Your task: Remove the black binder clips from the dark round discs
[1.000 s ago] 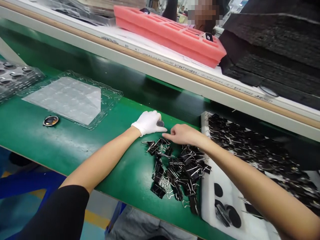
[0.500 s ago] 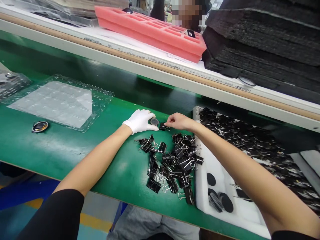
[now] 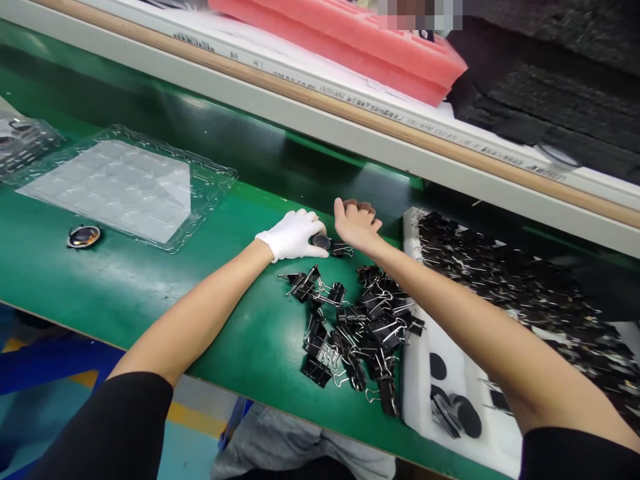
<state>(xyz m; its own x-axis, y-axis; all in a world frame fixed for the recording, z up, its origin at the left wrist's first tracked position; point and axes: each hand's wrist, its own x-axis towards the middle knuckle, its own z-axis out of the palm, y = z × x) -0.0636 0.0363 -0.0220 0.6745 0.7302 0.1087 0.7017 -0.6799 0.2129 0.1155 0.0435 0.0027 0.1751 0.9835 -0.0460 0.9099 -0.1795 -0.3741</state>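
My left hand (image 3: 293,235), in a white glove, pinches a small round dark disc-like part (image 3: 321,241) between thumb and fingers on the green table. A black binder clip (image 3: 342,250) with wire handles sits at the part's right edge; whether it is clamped on I cannot tell. Just above and right of that clip is my bare right hand (image 3: 357,223), its thumb apart from the fingers and nothing seen in it. Nearer to me lies a loose heap of black binder clips (image 3: 350,327).
A white foam tray (image 3: 413,347) on the right bears many clips and several black discs (image 3: 467,415). To the left are a clear plastic tray (image 3: 213,190) and a round part (image 3: 84,237). A raised shelf edge (image 3: 280,110) crosses behind, with pink foam (image 3: 350,47) above.
My right hand has let go of the binder clip's handle, opened and lifted slightly away. The left hand keeps its grip on the round part. The camera view has tipped downward.
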